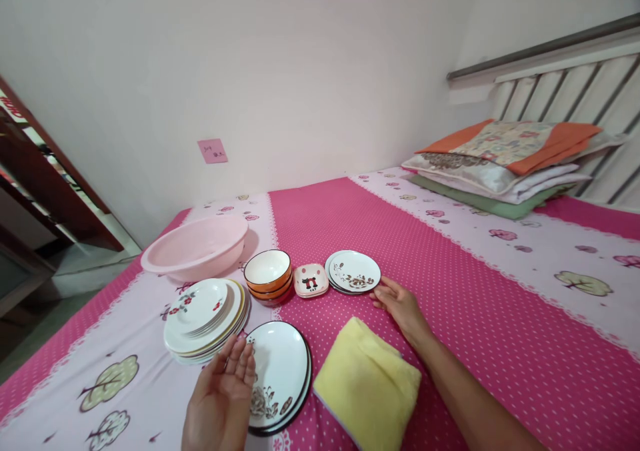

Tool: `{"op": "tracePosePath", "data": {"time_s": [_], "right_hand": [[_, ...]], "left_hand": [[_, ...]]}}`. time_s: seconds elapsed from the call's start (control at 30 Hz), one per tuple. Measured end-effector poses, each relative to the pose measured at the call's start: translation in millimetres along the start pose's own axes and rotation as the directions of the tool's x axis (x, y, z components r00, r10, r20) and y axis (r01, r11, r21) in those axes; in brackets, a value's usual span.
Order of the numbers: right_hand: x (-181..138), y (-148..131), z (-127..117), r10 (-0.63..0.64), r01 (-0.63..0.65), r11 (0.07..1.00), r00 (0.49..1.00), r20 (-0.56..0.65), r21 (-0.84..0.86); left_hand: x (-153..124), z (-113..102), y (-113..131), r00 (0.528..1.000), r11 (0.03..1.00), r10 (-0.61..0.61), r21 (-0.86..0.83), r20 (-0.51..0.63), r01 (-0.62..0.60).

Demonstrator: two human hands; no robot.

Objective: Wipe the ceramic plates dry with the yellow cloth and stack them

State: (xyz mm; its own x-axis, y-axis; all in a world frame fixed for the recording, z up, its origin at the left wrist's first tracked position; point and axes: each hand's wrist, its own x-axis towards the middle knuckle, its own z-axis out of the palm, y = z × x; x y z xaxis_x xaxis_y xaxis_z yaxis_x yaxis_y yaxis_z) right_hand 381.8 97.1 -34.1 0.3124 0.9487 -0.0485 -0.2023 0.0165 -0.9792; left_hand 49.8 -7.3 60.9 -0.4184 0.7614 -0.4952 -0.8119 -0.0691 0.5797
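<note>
My right hand (401,311) has its fingers closed at the right rim of a small white plate (354,271) with a brown flower pattern. That plate lies on a similar one and sits slightly off to the right. My left hand (223,394) is open, palm up, and holds nothing. It overlaps the left edge of a short stack of larger dark-rimmed plates (280,364) with brown flowers. A folded yellow cloth (367,384) lies between my hands. Beside the small plates stand a square cat-print dish (311,280) and a stack of orange bowls (269,277).
To the left are a tall stack of white plates (200,311) with red flowers and a pink basin (197,245). Everything rests on a pink bedspread (320,211). Folded bedding (505,154) is piled at the far right, by a white railing (575,91). A wall stands behind.
</note>
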Motion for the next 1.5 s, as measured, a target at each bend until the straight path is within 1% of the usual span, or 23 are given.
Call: {"op": "tracePosePath", "data": {"time_s": [0.17, 0.27, 0.5, 0.57, 0.63, 0.7, 0.77, 0.8, 0.87, 0.93, 0.97, 1.0, 1.03, 1.13, 1.2, 1.27, 1.37, 1.5], "right_hand": [[5.4, 4.3, -1.0, 0.015, -0.015, 1.0, 0.999, 0.03, -0.023], [6.9, 5.6, 0.4, 0.022, -0.021, 0.999, 0.999, 0.036, -0.038], [4.2, 6.5, 5.9, -0.022, 0.024, 0.996, 0.999, 0.024, -0.083], [4.7, 7.0, 6.4, -0.02, 0.024, 0.995, 0.999, 0.039, -0.093], [5.5, 7.9, 5.8, -0.02, 0.025, 0.995, 0.999, 0.048, -0.101], [5.9, 8.9, 4.2, -0.03, 0.034, 0.994, 0.999, 0.041, -0.106], [5.3, 8.9, 1.9, -0.055, 0.056, 0.993, 0.998, 0.014, -0.107], [4.4, 8.3, 0.6, -0.073, 0.072, 0.991, 0.997, -0.007, -0.109], [1.6, 5.0, -1.8, -0.114, 0.108, 0.987, 0.992, -0.045, -0.116], [-2.8, -0.6, -2.9, -0.145, 0.138, 0.982, 0.988, -0.051, -0.129], [-5.4, -3.8, -2.7, -0.152, 0.146, 0.98, 0.988, -0.034, -0.136], [-8.3, -7.1, -1.8, -0.151, 0.149, 0.978, 0.989, -0.004, -0.146], [-11.2, -10.3, -0.3, -0.144, 0.148, 0.976, 0.989, 0.038, -0.158], [-20.3, -17.1, 6.6, -0.089, 0.13, 0.968, 0.977, 0.196, -0.213], [-25.6, -18.9, 11.3, -0.041, 0.122, 0.958, 0.954, 0.296, -0.261], [-29.4, -19.0, 14.8, -0.001, 0.126, 0.942, 0.928, 0.372, -0.312], [-31.6, -17.4, 17.1, 0.036, 0.148, 0.913, 0.899, 0.438, -0.379], [-30.5, -16.0, 17.1, 0.046, 0.175, 0.89, 0.884, 0.465, -0.422]], "left_hand": [[-1.2, -0.2, 4.7, 0.998, 0.999, 0.039, 0.008, -0.039, -0.039], [-1.3, -2.8, 8.7, 0.996, 0.996, 0.079, 0.038, -0.036, -0.077], [4.3, -9.6, 15.1, 0.985, 0.98, 0.171, 0.102, -0.017, -0.169], [7.0, -12.4, 15.5, 0.978, 0.968, 0.208, 0.148, -0.008, -0.205], [10.1, -16.8, 15.5, 0.963, 0.934, 0.27, 0.24, 0.009, -0.265], [14.0, -22.9, 15.9, 0.931, 0.854, 0.364, 0.387, 0.031, -0.347], [18.4, -29.6, 16.9, 0.891, 0.708, 0.449, 0.58, 0.072, -0.403], [20.6, -32.8, 17.6, 0.876, 0.601, 0.472, 0.692, 0.098, -0.401], [24.3, -38.0, 18.5, 0.867, 0.316, 0.47, 0.885, 0.168, -0.343], [27.0, -41.5, 18.3, 0.862, 0.022, 0.454, 0.964, 0.226, -0.265], [28.0, -42.9, 17.7, 0.861, -0.089, 0.444, 0.968, 0.25, -0.235], [28.8, -44.1, 16.8, 0.863, -0.165, 0.429, 0.963, 0.265, -0.214], [29.6, -45.3, 15.9, 0.869, -0.213, 0.412, 0.956, 0.274, -0.2], [31.5, -48.4, 13.3, 0.896, -0.281, 0.339, 0.94, 0.286, -0.193], [32.2, -49.5, 12.2, 0.895, -0.3, 0.332, 0.933, 0.299, -0.201], [32.0, -49.7, 11.4, 0.883, -0.304, 0.352, 0.93, 0.31, -0.205], [30.6, -48.2, 10.9, 0.872, -0.287, 0.375, 0.933, 0.316, -0.215], [29.6, -45.5, 11.1, 0.853, -0.257, 0.398, 0.933, 0.339, -0.251]]}}
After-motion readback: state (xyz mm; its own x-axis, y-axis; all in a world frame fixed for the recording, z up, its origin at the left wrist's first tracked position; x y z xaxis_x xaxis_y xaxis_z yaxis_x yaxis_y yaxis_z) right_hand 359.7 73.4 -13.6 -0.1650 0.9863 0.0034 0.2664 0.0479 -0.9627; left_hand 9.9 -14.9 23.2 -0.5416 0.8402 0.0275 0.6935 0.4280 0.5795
